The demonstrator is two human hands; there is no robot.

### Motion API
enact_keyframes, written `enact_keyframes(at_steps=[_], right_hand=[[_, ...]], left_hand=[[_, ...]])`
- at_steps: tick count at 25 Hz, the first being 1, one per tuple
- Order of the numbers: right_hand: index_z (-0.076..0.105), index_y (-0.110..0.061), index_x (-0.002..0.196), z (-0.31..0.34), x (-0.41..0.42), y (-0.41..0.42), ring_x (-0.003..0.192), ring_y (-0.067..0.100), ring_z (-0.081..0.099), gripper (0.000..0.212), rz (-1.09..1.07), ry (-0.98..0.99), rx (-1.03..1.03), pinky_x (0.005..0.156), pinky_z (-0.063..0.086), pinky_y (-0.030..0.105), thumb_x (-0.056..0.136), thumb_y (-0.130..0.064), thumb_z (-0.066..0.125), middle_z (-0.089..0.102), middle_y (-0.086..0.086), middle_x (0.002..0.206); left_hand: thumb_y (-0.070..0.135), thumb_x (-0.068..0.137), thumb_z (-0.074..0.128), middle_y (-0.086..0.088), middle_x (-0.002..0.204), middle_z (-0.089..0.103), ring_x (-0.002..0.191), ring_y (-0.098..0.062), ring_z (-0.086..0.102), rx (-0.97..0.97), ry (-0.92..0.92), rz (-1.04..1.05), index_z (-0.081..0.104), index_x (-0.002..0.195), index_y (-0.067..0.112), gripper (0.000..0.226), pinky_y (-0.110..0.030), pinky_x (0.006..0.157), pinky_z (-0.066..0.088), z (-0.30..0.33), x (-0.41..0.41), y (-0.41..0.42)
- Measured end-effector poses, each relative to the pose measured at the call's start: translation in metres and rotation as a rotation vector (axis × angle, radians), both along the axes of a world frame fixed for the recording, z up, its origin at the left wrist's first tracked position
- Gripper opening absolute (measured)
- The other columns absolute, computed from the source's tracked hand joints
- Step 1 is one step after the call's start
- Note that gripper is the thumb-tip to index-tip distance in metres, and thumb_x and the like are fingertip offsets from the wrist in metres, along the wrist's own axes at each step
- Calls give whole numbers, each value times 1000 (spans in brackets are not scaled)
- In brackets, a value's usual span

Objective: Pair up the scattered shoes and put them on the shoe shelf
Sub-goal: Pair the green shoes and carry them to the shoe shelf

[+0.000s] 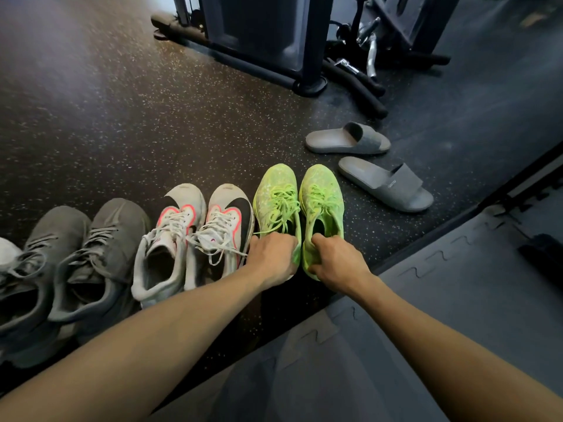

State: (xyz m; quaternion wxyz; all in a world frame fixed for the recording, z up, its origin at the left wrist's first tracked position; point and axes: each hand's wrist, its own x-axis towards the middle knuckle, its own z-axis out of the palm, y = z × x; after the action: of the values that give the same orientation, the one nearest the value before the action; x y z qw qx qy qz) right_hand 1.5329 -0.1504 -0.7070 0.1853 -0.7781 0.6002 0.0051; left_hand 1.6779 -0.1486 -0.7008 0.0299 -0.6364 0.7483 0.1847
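Note:
Two neon green sneakers stand side by side on the dark speckled floor, toes pointing away from me. My left hand grips the heel of the left green sneaker. My right hand grips the heel of the right green sneaker. To their left a white pair with pink trim and black swooshes sits lined up, then a grey pair. The edge of one more pale shoe shows at the far left. No shoe shelf is in view.
Two grey slides lie apart on the floor to the right, pointing different ways. A gym machine frame with black bars and handles stands behind. A grey foam puzzle mat covers the floor at lower right.

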Motion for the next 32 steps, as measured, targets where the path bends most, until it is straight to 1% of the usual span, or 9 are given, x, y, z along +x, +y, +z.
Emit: enact_keyframes(at_steps=[4, 8, 11, 14, 18, 21, 23, 27, 32], right_hand=[[39, -16, 81, 36, 2, 6, 82, 36, 58, 29, -42, -5, 29, 61, 42, 35, 79, -23, 67, 60, 12, 90], [40, -16, 82, 111, 8, 24, 79, 35, 56, 28, -94, -22, 112, 61, 43, 35, 77, -22, 67, 56, 10, 85], [39, -16, 81, 201, 14, 45, 77, 34, 55, 31, -118, -25, 204, 60, 42, 34, 76, -21, 69, 52, 8, 81], [39, -14, 81, 309, 13, 64, 80, 36, 57, 31, -127, -53, 295, 62, 46, 36, 74, -20, 70, 57, 12, 85], [40, -15, 82, 445, 17, 87, 84, 35, 57, 31, -158, -73, 396, 64, 45, 36, 73, -20, 69, 56, 9, 87], [46, -15, 90, 553, 15, 102, 91, 35, 59, 30, -154, -90, 434, 69, 48, 37, 74, -21, 70, 60, 11, 96], [46, -15, 89, 610, 11, 111, 92, 35, 59, 29, -156, -110, 439, 68, 47, 36, 73, -20, 70, 61, 12, 99], [42, -15, 84, 680, 2, 141, 89, 36, 60, 28, -168, -110, 454, 65, 45, 35, 73, -18, 68, 58, 11, 92], [42, -18, 84, 712, -4, 195, 87, 33, 58, 27, -265, -117, 486, 65, 44, 34, 73, -21, 67, 56, 8, 91]], left_hand=[[25, 78, 70, -8, 93, 64, 99, -33, 61, 82, 74, 17, 45, 73, 20, 26, -37, 79, 38, 36, 5, 3], [24, 77, 73, -4, 84, 54, 97, -32, 61, 167, 80, 25, 47, 73, 20, 27, -35, 79, 40, 112, 11, 18], [24, 77, 74, -5, 84, 54, 96, -31, 61, 254, 56, 18, 50, 75, 19, 25, -35, 78, 39, 202, 16, 34], [26, 76, 76, -5, 87, 58, 94, -30, 61, 344, 64, 29, 55, 82, 17, 23, -33, 77, 39, 307, 21, 52], [23, 76, 75, -6, 89, 58, 96, -32, 59, 427, 84, 13, 52, 81, 11, 26, -36, 80, 38, 443, 24, 73], [22, 73, 75, -10, 96, 56, 96, -34, 58, 417, 76, -38, 49, 78, 14, 27, -37, 72, 42, 555, 23, 89], [21, 71, 76, -12, 92, 57, 93, -35, 59, 413, 90, -43, 52, 77, 13, 26, -36, 69, 44, 614, 21, 100], [26, 69, 77, -10, 82, 54, 87, -35, 61, 425, 67, -53, 50, 75, 12, 31, -39, 69, 49, 681, 13, 130], [25, 70, 75, -10, 94, 63, 93, -32, 63, 423, 28, -127, 61, 90, 13, 28, -33, 69, 46, 711, 4, 169]])
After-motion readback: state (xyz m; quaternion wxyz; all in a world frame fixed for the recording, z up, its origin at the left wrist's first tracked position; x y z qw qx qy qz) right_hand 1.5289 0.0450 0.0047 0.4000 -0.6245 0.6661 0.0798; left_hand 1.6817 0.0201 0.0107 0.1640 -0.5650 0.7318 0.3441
